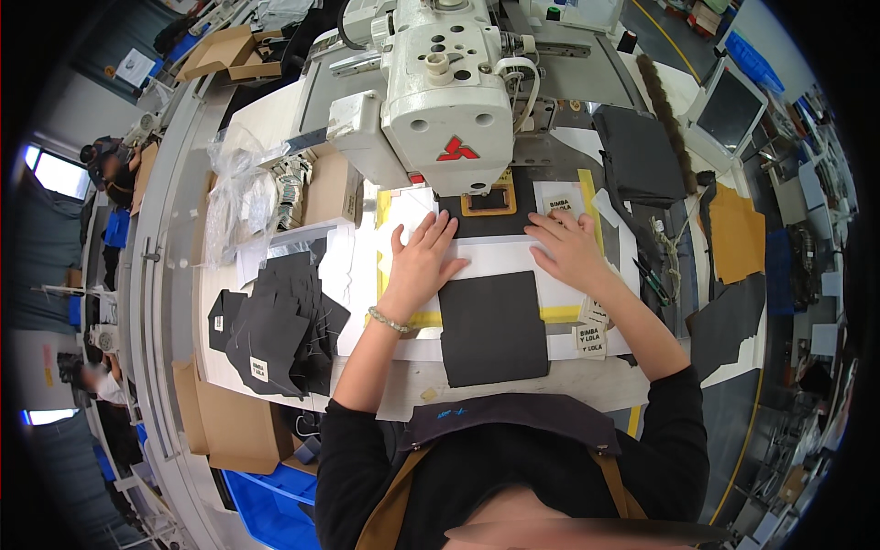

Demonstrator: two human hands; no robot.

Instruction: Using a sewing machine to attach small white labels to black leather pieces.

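Black fabric panel (486, 226) near centre of frame, below machine head (446, 115). Left hand (420, 261), right hand (570, 247) palms down at panel's sides, fingers spread, gripping nothing. Advisable: light even pressure, edges square, fingertips clear of orange clamp (490, 212).

The pale tabletop (396, 378) is carrying a white sewing machine (449, 110) at its far middle. On the left, an open cardboard box (343, 188) is sitting beside a crumpled clear plastic bag (229, 206), and a loose pile of black fabric pieces (280, 321) is spreading nearer the front. In the middle, a white sheet (495, 255) with yellow strips is lying flat; a black panel (493, 330) is lying partly over it. Toward the right edge, a tan piece (738, 234) is resting beyond dark pieces (729, 325).
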